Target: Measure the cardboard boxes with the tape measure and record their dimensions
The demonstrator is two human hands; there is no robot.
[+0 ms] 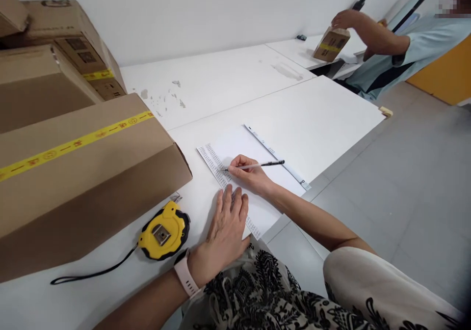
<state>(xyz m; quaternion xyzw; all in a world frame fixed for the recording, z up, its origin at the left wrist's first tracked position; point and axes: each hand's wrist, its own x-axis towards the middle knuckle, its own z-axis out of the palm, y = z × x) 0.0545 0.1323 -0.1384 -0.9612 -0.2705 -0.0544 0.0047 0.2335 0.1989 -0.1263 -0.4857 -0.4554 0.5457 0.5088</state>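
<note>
A pen [267, 164] with a clear barrel and dark end is pinched in my right hand [250, 174], its tip on the printed columns of a paper sheet [235, 146]. My left hand [228, 222] lies flat, fingers stretched, over the sheet's lower left edge. The paper rests on the white table and reaches its near edge, with a printed strip along its right side. Left of my left hand, a yellow and black tape measure [164, 232] with a black wrist cord lies on the table. My left wrist wears a pale watch strap.
A large cardboard box [88, 163] with yellow printed tape fills the left of the table [294, 119]. More cardboard boxes [62, 40] are stacked behind it against the wall. At the far right, another person in a light blue top holds a small box [331, 44].
</note>
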